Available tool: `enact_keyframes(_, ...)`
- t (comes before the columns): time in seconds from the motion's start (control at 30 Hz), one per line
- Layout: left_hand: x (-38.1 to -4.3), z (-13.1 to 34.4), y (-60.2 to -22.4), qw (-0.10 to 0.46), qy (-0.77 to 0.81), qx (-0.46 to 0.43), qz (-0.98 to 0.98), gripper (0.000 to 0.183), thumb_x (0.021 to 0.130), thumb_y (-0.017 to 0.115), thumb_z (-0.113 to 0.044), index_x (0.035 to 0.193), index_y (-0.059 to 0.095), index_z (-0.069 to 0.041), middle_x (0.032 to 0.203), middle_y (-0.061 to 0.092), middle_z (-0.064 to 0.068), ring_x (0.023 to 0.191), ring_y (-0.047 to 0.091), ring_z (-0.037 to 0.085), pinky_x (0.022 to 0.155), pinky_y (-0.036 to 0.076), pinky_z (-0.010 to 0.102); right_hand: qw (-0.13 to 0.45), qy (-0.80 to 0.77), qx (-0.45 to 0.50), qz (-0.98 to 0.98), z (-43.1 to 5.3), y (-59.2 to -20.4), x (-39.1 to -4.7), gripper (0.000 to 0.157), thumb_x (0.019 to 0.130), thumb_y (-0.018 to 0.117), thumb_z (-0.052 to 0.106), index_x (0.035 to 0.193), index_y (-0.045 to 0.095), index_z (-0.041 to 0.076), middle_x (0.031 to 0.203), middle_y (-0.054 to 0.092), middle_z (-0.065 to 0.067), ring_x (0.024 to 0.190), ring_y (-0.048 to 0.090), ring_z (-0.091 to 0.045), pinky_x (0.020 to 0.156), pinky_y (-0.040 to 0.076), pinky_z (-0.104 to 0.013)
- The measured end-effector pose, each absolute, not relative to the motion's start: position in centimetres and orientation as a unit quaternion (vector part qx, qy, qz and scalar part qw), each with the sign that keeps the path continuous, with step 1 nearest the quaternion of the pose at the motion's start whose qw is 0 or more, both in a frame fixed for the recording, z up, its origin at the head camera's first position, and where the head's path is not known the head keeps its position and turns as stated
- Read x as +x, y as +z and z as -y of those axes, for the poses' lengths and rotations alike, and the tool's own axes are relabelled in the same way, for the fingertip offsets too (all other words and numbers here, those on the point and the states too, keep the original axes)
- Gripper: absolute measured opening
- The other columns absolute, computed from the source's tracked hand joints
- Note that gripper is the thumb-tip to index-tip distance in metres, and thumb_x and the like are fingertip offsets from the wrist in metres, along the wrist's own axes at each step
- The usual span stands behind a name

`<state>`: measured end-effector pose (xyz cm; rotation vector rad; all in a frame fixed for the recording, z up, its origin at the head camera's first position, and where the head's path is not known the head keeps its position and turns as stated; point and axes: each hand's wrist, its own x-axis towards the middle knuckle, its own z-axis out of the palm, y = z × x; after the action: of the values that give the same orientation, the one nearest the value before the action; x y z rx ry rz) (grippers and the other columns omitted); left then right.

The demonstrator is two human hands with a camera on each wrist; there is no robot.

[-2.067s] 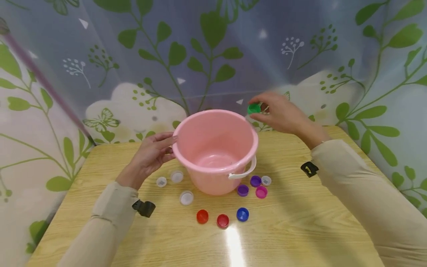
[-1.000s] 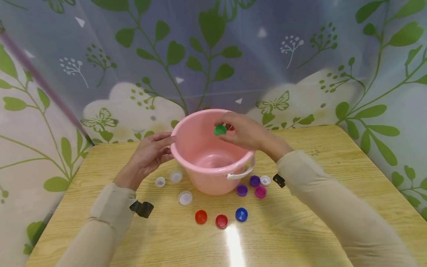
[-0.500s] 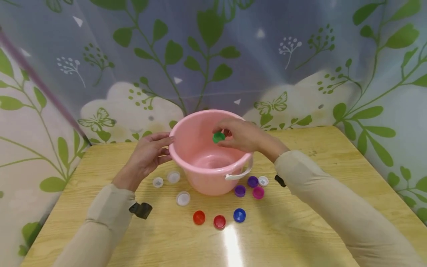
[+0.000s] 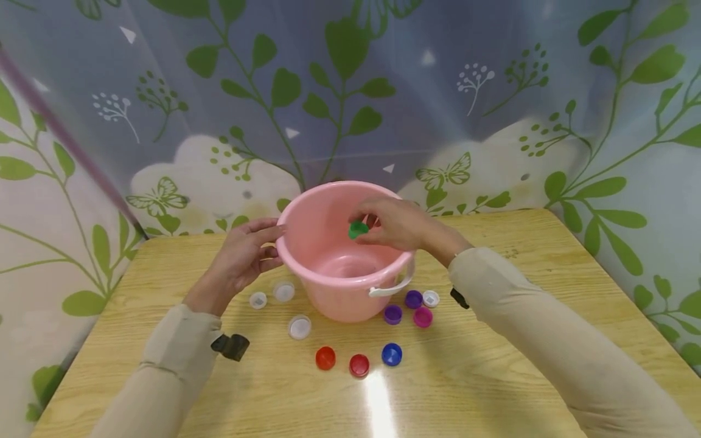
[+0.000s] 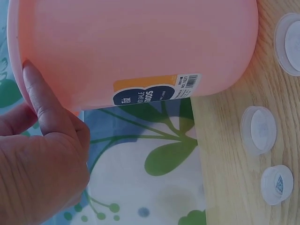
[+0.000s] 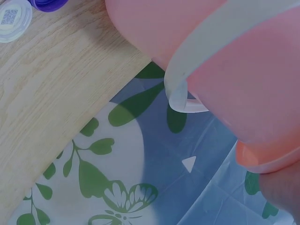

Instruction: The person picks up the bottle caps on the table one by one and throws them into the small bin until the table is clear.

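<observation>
A pink bucket (image 4: 350, 298) with a white handle (image 4: 391, 287) stands upright on the table. My left hand (image 4: 241, 258) holds its rim at the left; in the left wrist view a finger (image 5: 44, 101) lies against the bucket wall just under the rim. Inside the bucket's mouth, my right hand (image 4: 397, 225) pinches a green bottle cap (image 4: 358, 230), tilted, above the bucket floor. From the right wrist only the bucket's outside, its handle and part of the hand (image 6: 281, 187) show; the cap is hidden there.
Bottle caps lie round the bucket: white caps (image 4: 299, 327) at left, an orange-red cap (image 4: 325, 358), a dark red cap (image 4: 359, 365) and a blue cap (image 4: 391, 354) in front. Purple caps (image 4: 392, 314), a pink cap (image 4: 423, 317) and a white one (image 4: 431, 298) sit at right. A patterned curtain (image 4: 350, 91) stands behind.
My right hand has moved left from beside the bucket's back right rim and down into its mouth with the green bottle cap, which now tilts more. The left hand stays on the rim.
</observation>
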<state>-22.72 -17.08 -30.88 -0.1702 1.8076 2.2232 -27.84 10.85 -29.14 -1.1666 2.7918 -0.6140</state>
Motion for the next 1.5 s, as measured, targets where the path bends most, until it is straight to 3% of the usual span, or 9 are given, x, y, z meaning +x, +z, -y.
enact_keyframes(0.5, -22.8, 17.1, -31.4, 0.141, 0.781, -0.061, -0.606, 0.040, 0.095, 0.062, -0.015, 0.129, 0.048, 0.000, 0.087, 0.060, 0.009, 0.059, 0.059, 0.012, 0.060, 0.058, 0.023, 0.024, -0.177, -0.371, -0.911, -10.9, -29.3, -27.8, 0.033, 0.089, 0.068, 0.034, 0.117, 0.065, 0.017, 0.112, 0.064, 0.005, 0.096, 0.059, -0.010, 0.082, 0.049, -0.035)
enact_keyframes(0.83, -22.7, 17.1, -31.4, 0.129, 0.789, -0.056, -0.598, 0.036, 0.095, 0.061, -0.013, 0.125, 0.049, 0.001, 0.082, 0.061, 0.007, 0.057, 0.059, 0.012, 0.057, 0.058, 0.022, -0.009, -0.240, -0.361, -0.901, -11.1, -29.5, -27.7, 0.031, 0.093, 0.063, 0.032, 0.117, 0.066, 0.013, 0.101, 0.066, 0.002, 0.089, 0.060, -0.011, 0.077, 0.052, -0.030)
enact_keyframes(1.03, -22.8, 17.2, -31.4, 0.131, 0.790, -0.048, -0.597, 0.034, 0.095, 0.060, -0.011, 0.124, 0.048, 0.002, 0.081, 0.061, 0.008, 0.058, 0.060, 0.012, 0.058, 0.058, 0.023, -0.051, -0.301, -0.357, -0.883, -11.3, -29.7, -27.6, 0.028, 0.096, 0.060, 0.022, 0.118, 0.064, 0.006, 0.107, 0.063, -0.004, 0.095, 0.059, -0.016, 0.086, 0.051, -0.033)
enact_keyframes(1.33, -22.8, 17.3, -31.5, 0.128, 0.784, -0.055, -0.605, 0.041, 0.095, 0.061, -0.011, 0.129, 0.047, 0.006, 0.080, 0.061, 0.009, 0.057, 0.060, 0.013, 0.058, 0.058, 0.023, -0.162, -0.354, -0.312, -0.867, -12.2, -30.1, -27.5, 0.022, 0.096, 0.055, 0.021, 0.112, 0.065, 0.009, 0.118, 0.057, -0.003, 0.109, 0.054, -0.021, 0.094, 0.047, -0.036)
enact_keyframes(1.5, -22.9, 17.2, -31.3, 0.125, 0.780, -0.053, -0.611, 0.042, 0.094, 0.062, -0.011, 0.130, 0.047, 0.006, 0.078, 0.062, 0.008, 0.057, 0.060, 0.012, 0.058, 0.058, 0.022, -0.187, -0.363, -0.277, -0.870, -14.6, -30.2, -27.5, 0.025, 0.095, 0.055, 0.019, 0.114, 0.064, 0.006, 0.123, 0.054, -0.006, 0.109, 0.054, -0.026, 0.094, 0.048, -0.039)
